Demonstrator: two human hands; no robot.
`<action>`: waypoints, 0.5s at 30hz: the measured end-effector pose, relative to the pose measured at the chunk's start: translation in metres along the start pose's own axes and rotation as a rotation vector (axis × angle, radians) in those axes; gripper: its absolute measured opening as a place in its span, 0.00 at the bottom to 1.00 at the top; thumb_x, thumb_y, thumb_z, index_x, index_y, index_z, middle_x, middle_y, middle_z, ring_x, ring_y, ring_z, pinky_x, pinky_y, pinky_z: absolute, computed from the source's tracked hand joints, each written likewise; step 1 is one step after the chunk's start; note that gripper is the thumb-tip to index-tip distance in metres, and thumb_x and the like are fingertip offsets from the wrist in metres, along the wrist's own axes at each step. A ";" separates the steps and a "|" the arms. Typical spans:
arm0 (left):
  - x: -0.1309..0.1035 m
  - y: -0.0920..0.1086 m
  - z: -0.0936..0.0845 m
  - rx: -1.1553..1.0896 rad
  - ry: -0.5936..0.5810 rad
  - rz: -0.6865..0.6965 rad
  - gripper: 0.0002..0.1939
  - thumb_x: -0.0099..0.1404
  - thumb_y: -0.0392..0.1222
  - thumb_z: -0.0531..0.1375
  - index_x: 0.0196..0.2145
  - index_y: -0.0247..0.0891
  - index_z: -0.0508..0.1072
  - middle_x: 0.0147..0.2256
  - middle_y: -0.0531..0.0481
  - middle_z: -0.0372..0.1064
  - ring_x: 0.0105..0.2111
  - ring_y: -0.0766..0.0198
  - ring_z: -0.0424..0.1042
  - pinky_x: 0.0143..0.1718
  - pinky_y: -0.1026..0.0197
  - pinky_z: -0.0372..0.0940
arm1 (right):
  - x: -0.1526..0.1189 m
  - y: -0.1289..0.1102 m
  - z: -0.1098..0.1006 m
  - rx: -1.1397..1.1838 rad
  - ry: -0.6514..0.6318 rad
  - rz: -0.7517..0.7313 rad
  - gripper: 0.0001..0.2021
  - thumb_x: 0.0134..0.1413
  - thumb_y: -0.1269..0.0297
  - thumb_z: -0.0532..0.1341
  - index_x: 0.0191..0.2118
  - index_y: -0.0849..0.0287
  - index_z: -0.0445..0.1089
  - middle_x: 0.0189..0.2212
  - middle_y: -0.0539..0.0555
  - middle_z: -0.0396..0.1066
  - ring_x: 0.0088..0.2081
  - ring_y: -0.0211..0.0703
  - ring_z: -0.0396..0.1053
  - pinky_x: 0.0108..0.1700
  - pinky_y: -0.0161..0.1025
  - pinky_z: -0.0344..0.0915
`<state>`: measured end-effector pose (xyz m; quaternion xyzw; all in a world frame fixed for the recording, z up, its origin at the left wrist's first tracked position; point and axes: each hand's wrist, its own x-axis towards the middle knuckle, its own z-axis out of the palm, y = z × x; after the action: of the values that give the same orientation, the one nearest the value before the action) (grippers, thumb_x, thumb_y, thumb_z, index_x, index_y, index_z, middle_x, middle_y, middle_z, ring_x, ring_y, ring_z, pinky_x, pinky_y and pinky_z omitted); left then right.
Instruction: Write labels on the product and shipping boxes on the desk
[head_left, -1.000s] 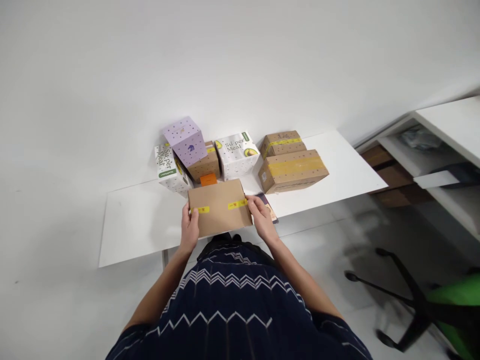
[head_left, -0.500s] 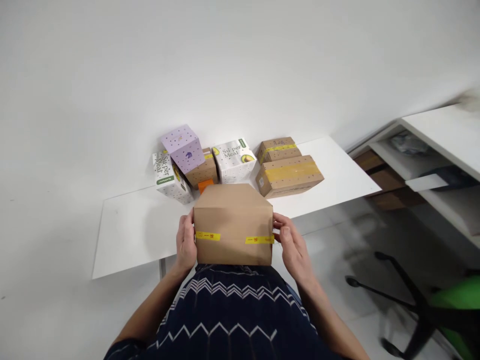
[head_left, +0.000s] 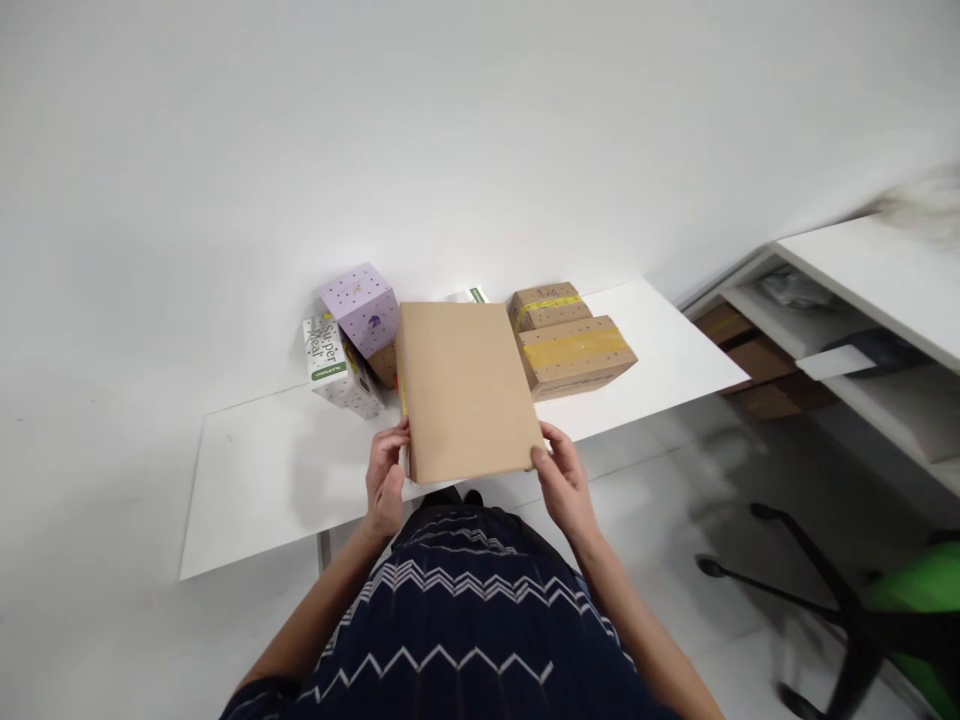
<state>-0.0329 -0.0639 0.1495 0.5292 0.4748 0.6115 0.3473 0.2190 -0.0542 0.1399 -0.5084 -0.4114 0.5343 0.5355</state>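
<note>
A plain brown cardboard box [head_left: 469,390] is held up over the front part of the white table, its broad untaped face toward me. My left hand [head_left: 387,480] grips its lower left edge, and my right hand [head_left: 561,480] has the lower right corner, thumb on the near face. Behind it on the left stand a white printed box [head_left: 330,365] and a lilac dotted box [head_left: 367,310] leaning over a brown one. Two brown boxes with yellow tape, a larger [head_left: 577,352] and a smaller [head_left: 550,304], sit to the right. Another white box is mostly hidden behind the held box.
The white table [head_left: 259,460] stands against the wall. On the right is a white shelf unit [head_left: 885,270] with brown boxes and a plastic bag inside. A green and black wheeled chair [head_left: 851,620] is at the lower right.
The held box has been tilted and raised away from me, so its taped side has turned out of view and a broad plain face shows. Both hands have shifted to its lower corners.
</note>
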 end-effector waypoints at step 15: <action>-0.037 -0.105 -0.042 0.337 -0.053 -0.361 0.32 0.58 0.45 0.65 0.58 0.40 0.62 0.54 0.41 0.66 0.55 0.54 0.68 0.56 0.49 0.66 | 0.024 0.122 0.007 -0.074 -0.272 0.027 0.19 0.46 0.62 0.68 0.44 0.52 0.63 0.54 0.55 0.67 0.57 0.48 0.67 0.63 0.51 0.58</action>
<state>-0.0753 -0.0745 0.0383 0.5022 0.6476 0.4376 0.3700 0.1953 -0.0410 0.0181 -0.4562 -0.4926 0.5900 0.4486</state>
